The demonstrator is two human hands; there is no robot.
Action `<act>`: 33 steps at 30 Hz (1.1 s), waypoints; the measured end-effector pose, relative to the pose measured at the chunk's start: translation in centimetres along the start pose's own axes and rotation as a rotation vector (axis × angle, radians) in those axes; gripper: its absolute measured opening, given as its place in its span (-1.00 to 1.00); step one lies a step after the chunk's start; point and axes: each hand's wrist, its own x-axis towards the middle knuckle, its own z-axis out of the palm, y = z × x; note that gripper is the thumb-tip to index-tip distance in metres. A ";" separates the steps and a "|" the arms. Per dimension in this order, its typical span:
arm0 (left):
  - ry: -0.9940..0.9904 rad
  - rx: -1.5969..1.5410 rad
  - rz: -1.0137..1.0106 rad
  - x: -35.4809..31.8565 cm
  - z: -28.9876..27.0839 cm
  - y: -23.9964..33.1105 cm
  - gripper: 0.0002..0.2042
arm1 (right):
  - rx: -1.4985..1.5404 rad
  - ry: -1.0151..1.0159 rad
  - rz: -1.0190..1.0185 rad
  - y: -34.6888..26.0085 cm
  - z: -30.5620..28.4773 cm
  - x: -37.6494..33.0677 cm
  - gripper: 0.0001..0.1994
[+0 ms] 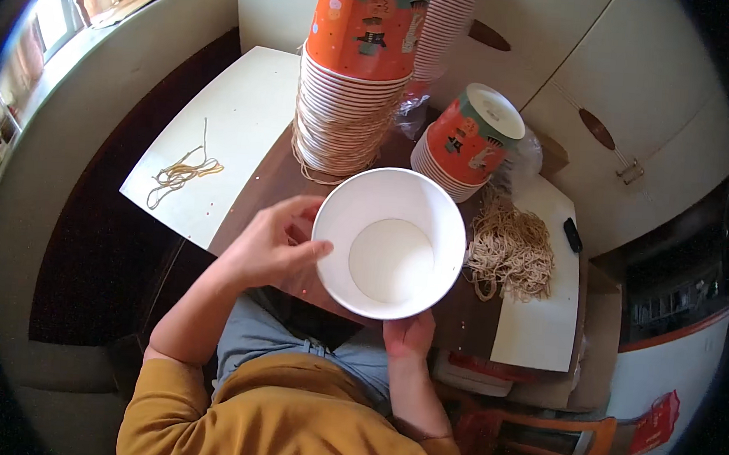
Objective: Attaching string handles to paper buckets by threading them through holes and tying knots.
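Observation:
A paper bucket (454, 257) is tilted so that its round mouth faces me, and its plain white inside and flat bottom show empty. My left hand (277, 243) grips it at the left rim, thumb at the edge and fingers partly hidden behind the wall. Below the front rim, my right hand (408, 333) supports the bucket from the right underside; its fingers are hidden by the bucket. Just beyond stands a tall upside-down stack of orange and green printed paper buckets (362, 34), with thin tan cords (344, 148) looped around the lower rims.
A shorter bucket stack (472, 142) leans at the right, beside a tangled heap of tan cord (512, 248). Several loose cords (182, 173) lie on the white left tabletop (248, 98). A small black object (573, 235) is at the right edge; a wooden chair (592, 445) stands lower right.

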 end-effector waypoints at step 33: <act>0.180 0.859 0.177 4.5 -0.3 0.9 -0.77 | -1.481 -0.719 -0.599 -5.8 8.6 -2.1 -0.59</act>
